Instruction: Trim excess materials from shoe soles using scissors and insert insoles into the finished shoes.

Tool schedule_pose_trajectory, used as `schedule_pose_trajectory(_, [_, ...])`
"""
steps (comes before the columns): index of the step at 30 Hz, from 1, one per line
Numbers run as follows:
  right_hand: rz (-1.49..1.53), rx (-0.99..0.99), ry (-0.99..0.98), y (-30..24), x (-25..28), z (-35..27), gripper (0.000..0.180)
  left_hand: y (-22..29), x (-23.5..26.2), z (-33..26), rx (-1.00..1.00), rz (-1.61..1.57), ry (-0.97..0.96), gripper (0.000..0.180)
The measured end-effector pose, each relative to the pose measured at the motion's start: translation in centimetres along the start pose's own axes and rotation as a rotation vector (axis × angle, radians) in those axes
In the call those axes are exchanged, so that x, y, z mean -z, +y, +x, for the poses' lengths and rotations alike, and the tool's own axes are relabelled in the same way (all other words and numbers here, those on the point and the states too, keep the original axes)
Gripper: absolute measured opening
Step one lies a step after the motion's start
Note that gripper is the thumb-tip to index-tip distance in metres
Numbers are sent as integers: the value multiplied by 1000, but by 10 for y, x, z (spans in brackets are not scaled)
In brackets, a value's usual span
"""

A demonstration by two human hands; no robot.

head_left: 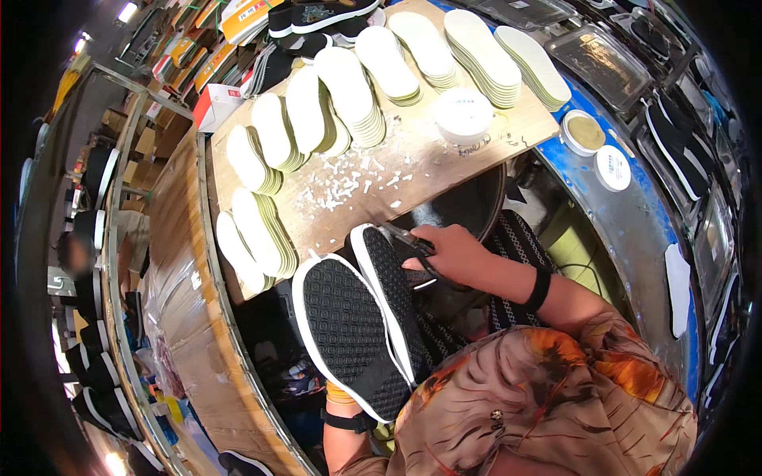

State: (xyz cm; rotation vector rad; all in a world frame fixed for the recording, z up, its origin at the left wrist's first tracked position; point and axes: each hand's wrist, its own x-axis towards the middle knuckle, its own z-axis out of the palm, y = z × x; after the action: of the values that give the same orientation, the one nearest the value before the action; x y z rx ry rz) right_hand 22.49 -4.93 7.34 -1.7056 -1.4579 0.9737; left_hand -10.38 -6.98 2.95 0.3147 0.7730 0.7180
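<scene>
A pair of black shoes with white rims stands tilted in front of me, their black textured faces showing. My left forearm, with a black band and orange bracelets, runs up behind the shoes and supports them; the hand itself is hidden. My right hand is closed around dark-handled scissors, held just right of the shoes' far end. The tips of the tool are hard to make out. Beyond the shoes lies a wooden board scattered with small white offcuts.
Several stacks of white insoles line the board's left and far edges. A white round lid lies near its right end. On the blue-edged metal table sit an open tub and another white lid. A cardboard-covered surface stands left.
</scene>
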Motion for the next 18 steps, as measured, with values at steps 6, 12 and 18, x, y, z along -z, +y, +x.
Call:
schedule_pose_trajectory(6, [69, 192, -94, -20, 18, -29, 63, 2, -10, 25, 23, 26, -38, 49])
schedule_pose_trajectory(12, [-147, 263, 92, -17, 16, -29, 53, 6, -12, 24, 73, 45, -68, 49])
schedule_pose_trajectory(18, [-119, 60, 20, 0, 23, -21, 46, 8, -24, 16, 35, -25, -104, 50])
